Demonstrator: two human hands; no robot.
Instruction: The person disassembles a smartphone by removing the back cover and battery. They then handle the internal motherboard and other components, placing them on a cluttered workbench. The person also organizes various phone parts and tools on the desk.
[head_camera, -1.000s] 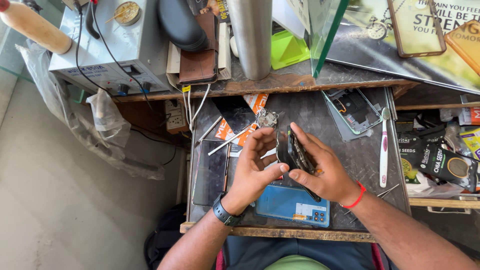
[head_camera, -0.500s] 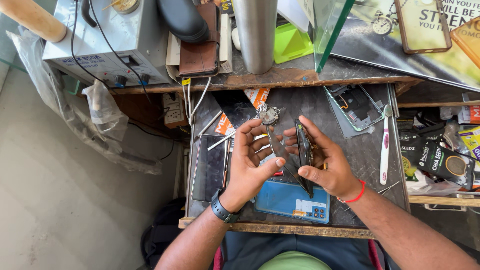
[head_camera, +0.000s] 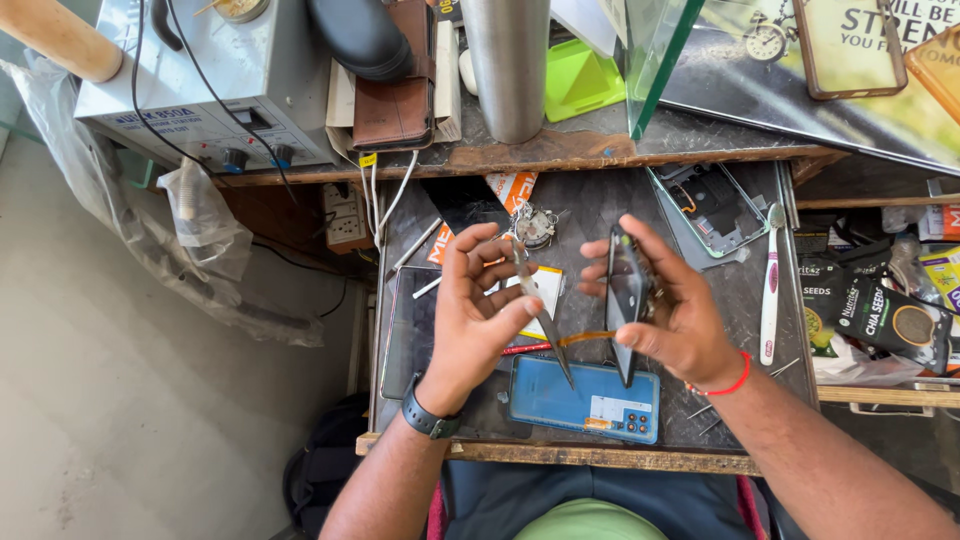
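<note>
Phone (head_camera: 627, 300) edge-on in right hand (head_camera: 680, 320); left hand (head_camera: 475, 320) holds tweezers (head_camera: 540, 315).

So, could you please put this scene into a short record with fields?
Left hand: left hand holds metal tweezers, tips pointing down.
Right hand: right hand holds a dark phone edge-on, upright.
Below the hands: blue phone back lying flat on the workbench.
Nearby: toothbrush right, dark tablet left.

The right hand (head_camera: 680, 320) covers most of the phone's (head_camera: 625, 300) far side. The frame (head_camera: 715, 205) lies partly under the shelf. The pouches (head_camera: 880, 315) at right are cut by the edge. The tweezers' (head_camera: 540, 315) tips are too fine to tell.
</note>
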